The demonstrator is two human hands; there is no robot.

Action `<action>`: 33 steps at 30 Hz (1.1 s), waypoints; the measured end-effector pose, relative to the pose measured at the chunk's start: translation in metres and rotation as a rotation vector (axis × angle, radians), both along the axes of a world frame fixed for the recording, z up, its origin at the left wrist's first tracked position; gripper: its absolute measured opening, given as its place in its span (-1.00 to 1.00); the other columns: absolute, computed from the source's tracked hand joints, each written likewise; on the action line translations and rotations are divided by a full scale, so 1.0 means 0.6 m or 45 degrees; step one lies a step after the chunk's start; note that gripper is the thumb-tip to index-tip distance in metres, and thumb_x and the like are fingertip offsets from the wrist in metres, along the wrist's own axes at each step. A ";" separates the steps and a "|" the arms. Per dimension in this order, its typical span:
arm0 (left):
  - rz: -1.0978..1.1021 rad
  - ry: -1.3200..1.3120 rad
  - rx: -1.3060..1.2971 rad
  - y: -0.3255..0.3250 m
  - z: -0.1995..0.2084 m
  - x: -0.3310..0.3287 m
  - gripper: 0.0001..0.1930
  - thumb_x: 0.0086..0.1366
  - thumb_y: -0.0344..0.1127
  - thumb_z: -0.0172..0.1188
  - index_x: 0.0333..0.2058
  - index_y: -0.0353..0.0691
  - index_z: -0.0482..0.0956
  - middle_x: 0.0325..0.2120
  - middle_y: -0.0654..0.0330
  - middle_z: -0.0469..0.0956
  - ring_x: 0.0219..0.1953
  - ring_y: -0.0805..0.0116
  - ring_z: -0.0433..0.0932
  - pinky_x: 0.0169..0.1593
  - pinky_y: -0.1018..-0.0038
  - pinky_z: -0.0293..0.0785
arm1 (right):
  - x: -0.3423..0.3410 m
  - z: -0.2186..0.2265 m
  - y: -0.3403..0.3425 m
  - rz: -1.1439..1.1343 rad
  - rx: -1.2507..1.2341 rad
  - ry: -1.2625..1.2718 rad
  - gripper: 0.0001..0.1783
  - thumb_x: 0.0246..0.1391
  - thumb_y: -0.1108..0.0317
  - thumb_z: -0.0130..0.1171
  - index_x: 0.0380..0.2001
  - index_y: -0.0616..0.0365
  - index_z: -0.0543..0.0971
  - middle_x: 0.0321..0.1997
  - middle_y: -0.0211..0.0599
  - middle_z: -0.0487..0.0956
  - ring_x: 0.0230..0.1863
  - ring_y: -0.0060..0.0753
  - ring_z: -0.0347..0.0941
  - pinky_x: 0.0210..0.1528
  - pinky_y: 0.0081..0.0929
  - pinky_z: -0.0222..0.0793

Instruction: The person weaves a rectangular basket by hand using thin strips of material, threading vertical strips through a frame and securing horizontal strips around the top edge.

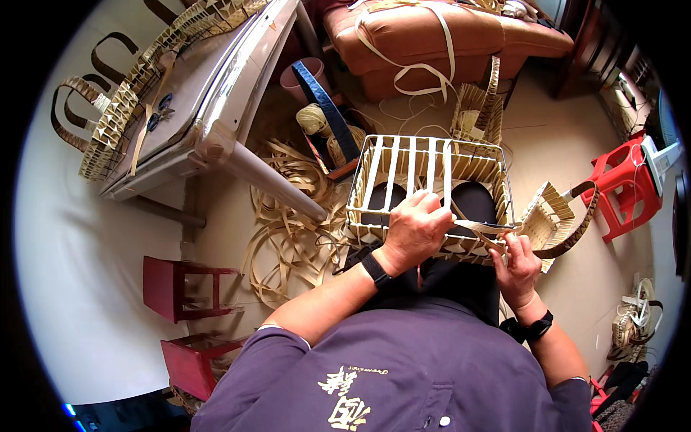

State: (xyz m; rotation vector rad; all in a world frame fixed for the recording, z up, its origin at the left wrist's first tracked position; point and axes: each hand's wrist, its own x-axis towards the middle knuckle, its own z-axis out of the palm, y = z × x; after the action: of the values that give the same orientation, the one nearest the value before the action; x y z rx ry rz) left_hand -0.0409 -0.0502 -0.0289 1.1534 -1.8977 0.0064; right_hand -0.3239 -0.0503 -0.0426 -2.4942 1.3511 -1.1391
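- Holding pale strip (475, 226) in left hand (417, 222), curled closed at near rim; fingertips hidden, so exact grip impossible to tell.
- Pinching same strip between thumb and fingers of right hand (520, 265), narrow, just beside near right corner.
- Between and just beyond both hands: wire-framed basket (479, 167), on lap. Judged best to brace against thighs, so as not to tip under the pull.
- Ahead of left hand: crosswise strips (412, 167), side by side, from far rim to near. Advisable to match their spacing and tension.
- Ahead of right hand: gap without crossing strips, dark trousers visible through it.
- Suggested handling: pull snug with right, pin the fold with left; flatten any twist before tightening. Too hard a tug could bow the wire.
- Near, right of right hand: small basket (551, 216) with dark handle. Advisable to leave elbow room.
- Left of left hand, on floor: loose strips (291, 173), tangled. Worth separating before drawing one out.
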 end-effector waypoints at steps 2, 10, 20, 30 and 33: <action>-0.008 -0.022 -0.012 -0.001 -0.001 -0.002 -0.85 0.29 -0.31 0.46 -0.39 -0.09 0.64 -0.41 0.20 0.48 -0.27 0.10 0.58 -0.21 0.19 0.55 | 0.007 0.010 -0.006 0.036 -0.008 0.067 -0.72 0.13 0.44 0.56 -0.11 0.09 0.72 -0.22 -0.21 0.65 -0.37 -0.04 0.65 -0.30 -0.17 0.57; 0.033 -0.021 0.055 0.008 0.000 -0.006 -0.82 0.32 -0.23 0.47 -0.40 -0.05 0.64 -0.42 0.22 0.49 -0.26 0.13 0.59 -0.20 0.21 0.57 | -0.084 -0.010 0.021 0.226 0.196 0.306 -0.87 0.15 0.55 0.29 -0.36 0.05 0.57 -0.34 -0.21 0.49 -0.37 0.02 0.56 -0.33 -0.08 0.46; -0.041 0.087 0.009 -0.004 -0.004 -0.025 -0.83 0.32 -0.27 0.43 -0.40 -0.06 0.61 -0.41 0.21 0.47 -0.28 0.13 0.57 -0.23 0.21 0.55 | -0.848 -0.264 0.278 0.080 1.582 2.112 -0.62 0.26 0.09 0.27 0.02 -0.11 0.88 0.20 -0.06 0.79 0.21 -0.04 0.75 0.23 -0.08 0.65; 0.029 -0.013 0.053 0.005 0.004 -0.007 -0.84 0.29 -0.27 0.46 -0.40 -0.05 0.63 -0.41 0.21 0.51 -0.24 0.09 0.62 -0.16 0.19 0.60 | -0.052 0.000 0.030 0.592 2.040 -0.620 -0.72 0.64 0.31 0.12 0.15 0.24 0.69 -0.16 -0.37 0.77 -0.24 -0.54 0.68 -0.23 -0.53 0.63; 0.056 -0.033 0.082 0.017 0.012 -0.003 -0.84 0.29 -0.27 0.47 -0.40 -0.06 0.63 -0.41 0.21 0.52 -0.23 0.09 0.63 -0.15 0.18 0.60 | -0.193 -0.134 0.024 0.637 1.775 -0.005 -0.66 0.59 0.19 0.18 -0.18 0.20 0.76 -0.33 -0.34 0.76 -0.34 -0.37 0.70 -0.26 -0.38 0.61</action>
State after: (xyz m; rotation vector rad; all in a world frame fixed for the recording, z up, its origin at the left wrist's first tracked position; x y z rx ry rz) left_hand -0.0429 -0.0403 -0.0217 1.2440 -1.9072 -0.0156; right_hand -0.4396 -0.0357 -0.1230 -1.5420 0.8608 0.0317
